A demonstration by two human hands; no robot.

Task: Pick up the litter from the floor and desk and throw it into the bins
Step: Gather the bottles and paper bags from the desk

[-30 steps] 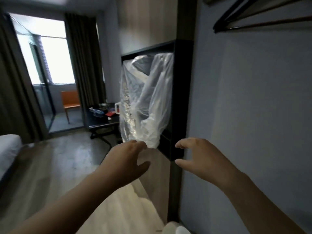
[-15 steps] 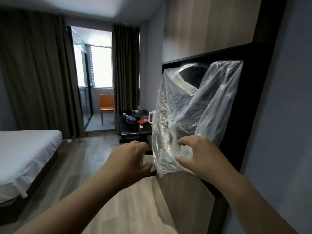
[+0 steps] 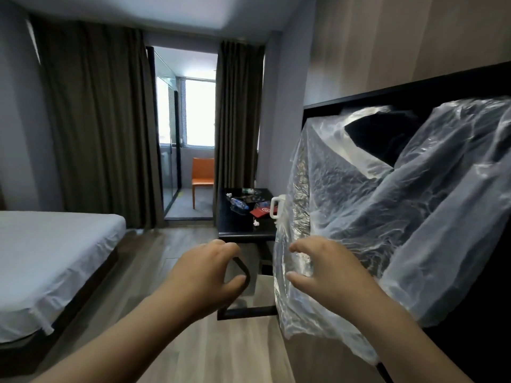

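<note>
A large crumpled clear plastic bag [image 3: 387, 217] hangs over a black shelf unit [image 3: 456, 87] on the right. My right hand [image 3: 323, 272] is raised in front of the bag's lower left edge with its fingers curved and spread; I cannot tell whether they touch the plastic. My left hand [image 3: 210, 275] hovers beside it over the floor, fingers loosely curled, holding nothing. Farther back stands a black desk [image 3: 237, 230] bearing litter: plastic bottles [image 3: 237, 203], a red packet [image 3: 261, 212] and a small white paper wad [image 3: 255, 223].
A white bed [image 3: 55, 258] fills the left side. Wood floor [image 3: 166, 250] runs between the bed and the desk. Dark curtains [image 3: 96, 120] flank a glass door, with an orange chair [image 3: 203, 172] beyond. A white handled object [image 3: 276, 207] sits at the desk's right edge.
The view has swung left and moved closer, so the bag now looms larger on the right. Both hands stayed raised; my right hand came in front of the bag's lower edge.
</note>
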